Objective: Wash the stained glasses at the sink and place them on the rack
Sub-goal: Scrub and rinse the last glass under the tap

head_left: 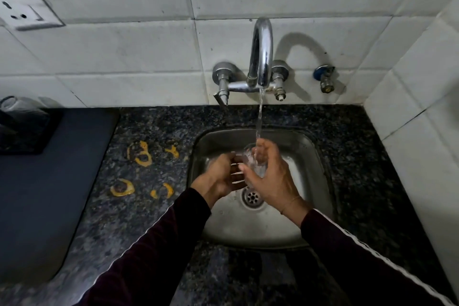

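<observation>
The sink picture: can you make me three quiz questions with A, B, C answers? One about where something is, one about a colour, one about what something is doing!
1. Where are the ring-shaped stains?
A. on the counter left of the sink
B. inside the sink
C. on the wall tiles

2. What colour are those stains?
A. blue
B. yellow-orange
C. green

3. What is the tap doing?
A. it is off
B. it is dripping onto the counter
C. it is running onto the glass

Answers:
1 A: the rings lie on the dark speckled counter, left of the steel sink.
2 B: they show yellow-orange against the dark stone.
3 C: a stream of water falls from the spout onto the clear glass, which the left hand and right hand hold over the sink.
</observation>
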